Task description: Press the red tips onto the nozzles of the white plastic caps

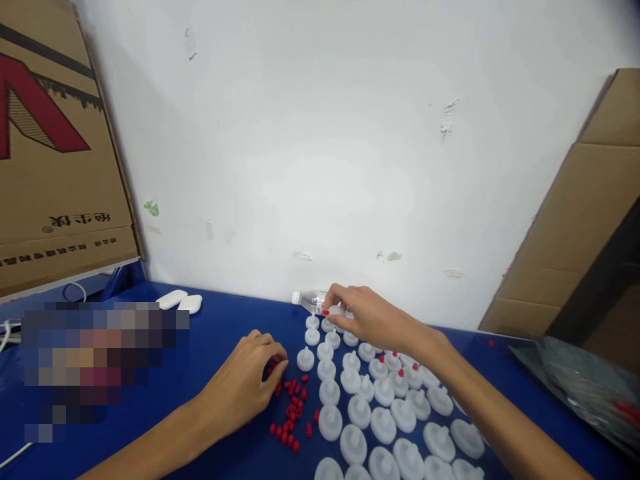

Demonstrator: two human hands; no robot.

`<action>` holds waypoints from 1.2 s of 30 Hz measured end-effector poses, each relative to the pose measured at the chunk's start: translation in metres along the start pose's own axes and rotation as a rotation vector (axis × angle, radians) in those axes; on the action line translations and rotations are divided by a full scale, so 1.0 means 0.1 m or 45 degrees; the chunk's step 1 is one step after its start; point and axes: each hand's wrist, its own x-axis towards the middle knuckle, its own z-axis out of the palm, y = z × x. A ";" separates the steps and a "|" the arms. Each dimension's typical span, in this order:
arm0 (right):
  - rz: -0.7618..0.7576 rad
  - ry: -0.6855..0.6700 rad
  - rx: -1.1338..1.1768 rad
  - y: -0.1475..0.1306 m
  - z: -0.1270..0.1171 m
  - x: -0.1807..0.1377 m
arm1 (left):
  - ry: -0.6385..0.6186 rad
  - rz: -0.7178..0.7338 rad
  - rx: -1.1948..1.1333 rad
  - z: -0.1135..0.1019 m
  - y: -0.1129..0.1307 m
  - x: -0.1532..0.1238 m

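Note:
My left hand (pixel 247 373) rests low over a scatter of small red caps (pixel 291 408), its fingers curled and the thumb near the index finger. Some caps lie partly under its fingers, and whether it holds one is hidden. My right hand (pixel 367 310) pinches a translucent white domed cap (pixel 336 311) with a red tip at its left end. Below that hand, rows of similar white domed caps with nozzles (pixel 330 423) cover the blue table. A few of them carry red caps on their nozzles, such as one white cap (pixel 400 383) beside my right forearm.
A clear bottle (pixel 310 300) lies on its side against the wall. Two white objects (pixel 190 304) sit at the back left. Cardboard stands left (pixel 55 180) and right (pixel 565 220). A dark plastic bag (pixel 575 380) lies at the right. A pixelated patch covers the left side.

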 end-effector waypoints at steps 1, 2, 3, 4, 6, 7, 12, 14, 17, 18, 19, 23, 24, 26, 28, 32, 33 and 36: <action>-0.037 -0.016 0.015 -0.07 0.01 -0.01 | 0.026 0.005 -0.002 -0.01 0.02 0.00; -0.073 -0.035 0.024 -0.14 0.03 -0.02 | 0.063 0.011 -0.008 -0.03 0.03 -0.01; -0.112 -0.057 0.027 -0.20 0.04 -0.03 | 0.102 0.016 -0.019 -0.05 0.06 -0.02; -0.152 -0.079 0.022 -0.27 0.06 -0.04 | 0.135 0.024 -0.035 -0.07 0.08 -0.03; -0.230 -0.121 -0.003 -0.39 0.10 -0.05 | 0.154 0.072 -0.072 -0.10 0.13 -0.05; -0.262 -0.135 -0.022 -0.44 0.11 -0.05 | 0.149 0.105 -0.087 -0.11 0.16 -0.07; -0.309 -0.111 -0.090 -0.58 0.09 -0.07 | 0.182 0.231 -0.138 -0.16 0.24 -0.10; -0.321 -0.079 -0.084 -0.59 0.08 -0.07 | 0.179 0.225 -0.183 -0.17 0.23 -0.11; -0.341 -0.054 -0.060 -0.56 0.11 -0.04 | 0.124 0.223 -0.281 -0.17 0.20 -0.12; -0.349 -0.051 -0.044 -0.56 0.13 -0.02 | 0.109 0.219 -0.329 -0.16 0.18 -0.12; -0.362 -0.043 -0.010 -0.55 0.15 -0.01 | 0.097 0.211 -0.390 -0.15 0.17 -0.12; -0.437 0.022 0.164 -0.56 0.15 0.00 | 0.060 0.071 -0.764 -0.09 0.16 -0.11; -0.443 0.037 0.188 -0.57 0.13 -0.01 | 0.043 0.015 -0.860 -0.07 0.16 -0.11; -0.409 0.060 0.192 -0.60 0.09 -0.04 | 0.032 -0.077 -0.993 -0.05 0.18 -0.11; -0.313 0.094 0.155 -0.62 0.07 -0.06 | 0.079 -0.092 -1.009 -0.04 0.20 -0.11; -0.226 0.058 0.064 -0.59 0.12 -0.05 | 0.195 0.010 -0.829 -0.07 0.23 -0.12; -0.265 0.031 0.028 -0.57 0.14 -0.04 | 0.193 0.020 -0.795 -0.08 0.23 -0.12; -0.397 0.027 -0.140 -0.54 0.19 -0.01 | 0.121 -0.028 -0.857 -0.09 0.22 -0.10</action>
